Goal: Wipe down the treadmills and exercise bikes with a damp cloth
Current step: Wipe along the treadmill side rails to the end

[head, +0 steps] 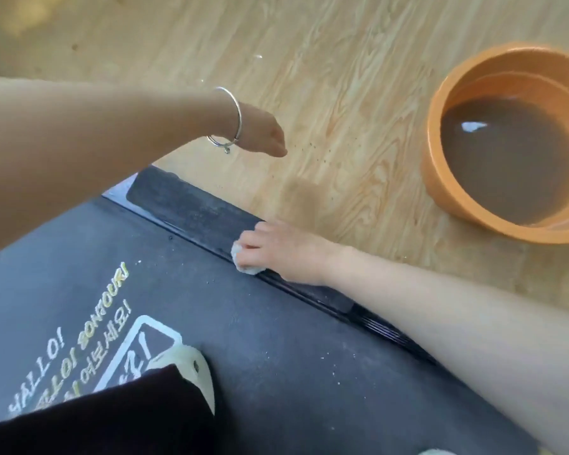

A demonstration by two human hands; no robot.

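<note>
The right hand [283, 247] has its grip clenched around a small white cloth [243, 263], fingers curled over it, pressing it onto the black side rail [191, 205] of a treadmill [276, 349]. The left hand [263, 133], with a silver bangle [236, 116] at its wrist, hangs above the rail's far end, its grip released, grasping nothing. A pale slipper [196, 366] stands on the grey belt [89, 257] beside printed lettering. To the right, on the wood floor [309, 60], sits an orange basin [440, 182] of brown water [506, 172].
</note>
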